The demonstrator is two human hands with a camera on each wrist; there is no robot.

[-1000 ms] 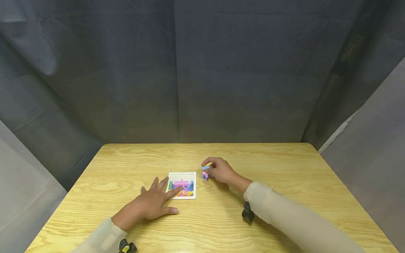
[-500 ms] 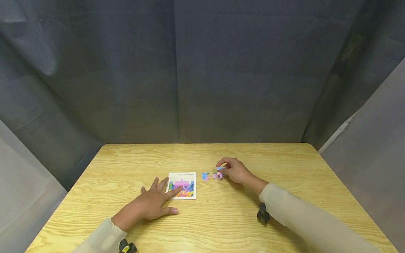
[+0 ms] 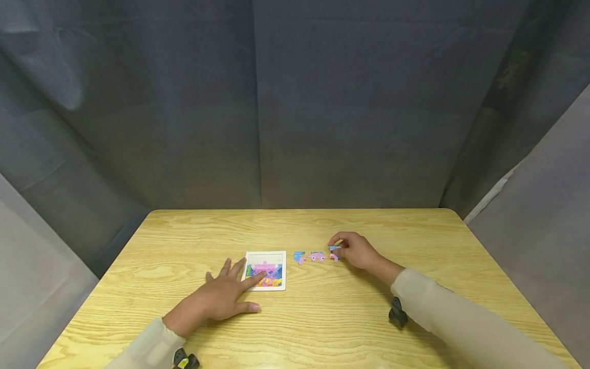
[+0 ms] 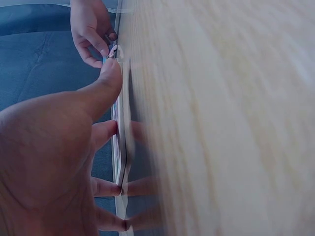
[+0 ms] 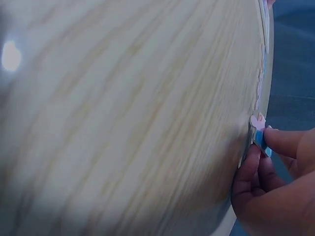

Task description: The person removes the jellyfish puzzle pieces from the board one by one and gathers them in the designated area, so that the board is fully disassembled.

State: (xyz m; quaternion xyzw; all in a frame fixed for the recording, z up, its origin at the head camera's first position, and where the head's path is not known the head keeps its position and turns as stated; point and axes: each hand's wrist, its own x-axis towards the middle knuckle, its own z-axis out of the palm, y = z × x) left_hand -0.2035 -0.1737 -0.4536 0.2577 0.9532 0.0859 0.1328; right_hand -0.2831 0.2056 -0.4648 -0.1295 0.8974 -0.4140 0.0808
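My left hand (image 3: 221,297) lies with fingers spread at the left side of a white-framed jigsaw puzzle tray (image 3: 283,272), its index finger resting on the picture. Assembled pink, blue and yellow pieces (image 3: 265,267) fill the lower part of the tray; a pale bare strip shows above them. To the right, my right hand (image 3: 360,251) pinches a blue and pink puzzle piece (image 3: 334,252) between thumb and fingers, low at the tabletop. In the right wrist view that puzzle piece (image 5: 259,129) is tilted under the thumb. The fingers hide part of it.
Between tray and right hand, a blue and pink piece (image 3: 299,256) and a pink piece with eyes (image 3: 317,256) lie in a row on the wooden table (image 3: 295,328). Dark curtains (image 3: 258,102) hang behind the table's far edge.
My right hand has moved right, away from the tray. Two pieces that were bunched under it now lie spread in a row, with one still in its fingers. My left hand stays put.
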